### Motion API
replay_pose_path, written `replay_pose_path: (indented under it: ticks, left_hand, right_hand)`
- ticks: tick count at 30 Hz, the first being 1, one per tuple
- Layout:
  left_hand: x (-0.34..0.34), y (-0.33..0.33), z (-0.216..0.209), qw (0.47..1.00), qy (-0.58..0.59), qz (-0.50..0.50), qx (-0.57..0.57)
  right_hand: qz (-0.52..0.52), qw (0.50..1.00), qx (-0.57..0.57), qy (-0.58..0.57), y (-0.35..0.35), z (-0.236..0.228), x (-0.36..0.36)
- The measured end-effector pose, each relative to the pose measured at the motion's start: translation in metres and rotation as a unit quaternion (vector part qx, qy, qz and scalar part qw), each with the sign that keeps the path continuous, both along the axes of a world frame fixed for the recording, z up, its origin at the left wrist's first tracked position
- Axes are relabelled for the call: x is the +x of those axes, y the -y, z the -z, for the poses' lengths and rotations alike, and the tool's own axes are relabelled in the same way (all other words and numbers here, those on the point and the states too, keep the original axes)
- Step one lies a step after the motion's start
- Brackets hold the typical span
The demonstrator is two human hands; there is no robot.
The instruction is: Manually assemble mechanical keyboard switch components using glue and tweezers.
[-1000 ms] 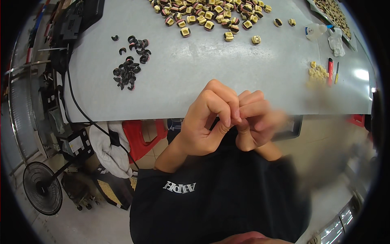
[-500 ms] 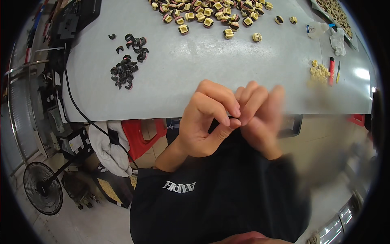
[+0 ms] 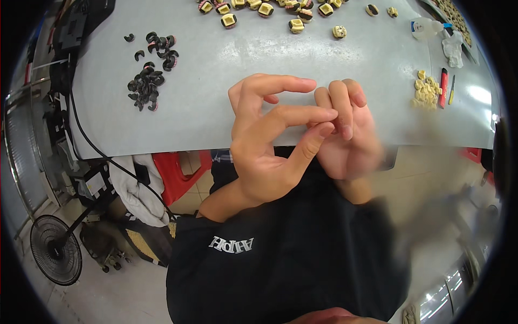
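Note:
Both hands meet in front of my chest, over the table's near edge. The thumb and index finger of my left hand [image 3: 272,143] pinch together at the fingers of my right hand, while its other fingers stretch out above. My right hand [image 3: 350,135] is turned palm toward me with its fingers curled in. Whatever is pinched between them is too small or too hidden to make out. Left of the hands lies a pile of small black curved pieces [image 3: 144,85], some with pink toothed edges. Small cream-yellow pieces [image 3: 426,90] are heaped to the right.
Cream, black and pink assembled pieces [image 3: 265,9] are scattered along the far side of the grey table [image 3: 216,119]. At right lie a red cutter [image 3: 443,88], a thin yellow tool [image 3: 451,90], a bottle [image 3: 425,28] and crumpled tissue [image 3: 453,49]. A black cable [image 3: 89,135] hangs down at left.
The left hand's upper fingers have straightened away from the pinch, and the hands now sit slightly higher in view. The table has shifted up and left as the view moved.

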State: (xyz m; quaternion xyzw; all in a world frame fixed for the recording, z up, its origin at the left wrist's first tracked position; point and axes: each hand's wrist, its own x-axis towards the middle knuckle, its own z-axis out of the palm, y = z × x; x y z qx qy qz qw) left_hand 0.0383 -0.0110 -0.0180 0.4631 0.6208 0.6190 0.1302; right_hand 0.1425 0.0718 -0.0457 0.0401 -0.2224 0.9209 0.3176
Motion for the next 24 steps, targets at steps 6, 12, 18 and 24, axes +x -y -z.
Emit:
replay_pose_path:
  ticks: [6, 12, 18, 24]
  left_hand:
    - [-0.001, -0.004, -0.003, 0.999, -0.03, -0.034, 0.01]
    - [-0.016, -0.002, -0.01, 0.983, -0.184, -0.018, -0.009]
    - [-0.031, -0.005, -0.022, 0.97, -0.24, 0.011, -0.032]
    - [-0.034, -0.005, -0.029, 0.967, -0.25, 0.026, -0.05]
  right_hand:
    - [-0.027, 0.999, -0.021, -0.002, -0.003, 0.001, 0.002]
    - [-0.044, 0.999, -0.017, -0.008, -0.002, 0.002, 0.003]
    - [-0.055, 0.998, -0.01, 0.004, -0.004, 0.001, 0.002]
    - [-0.073, 0.997, 0.012, 0.011, -0.007, 0.003, 0.003]
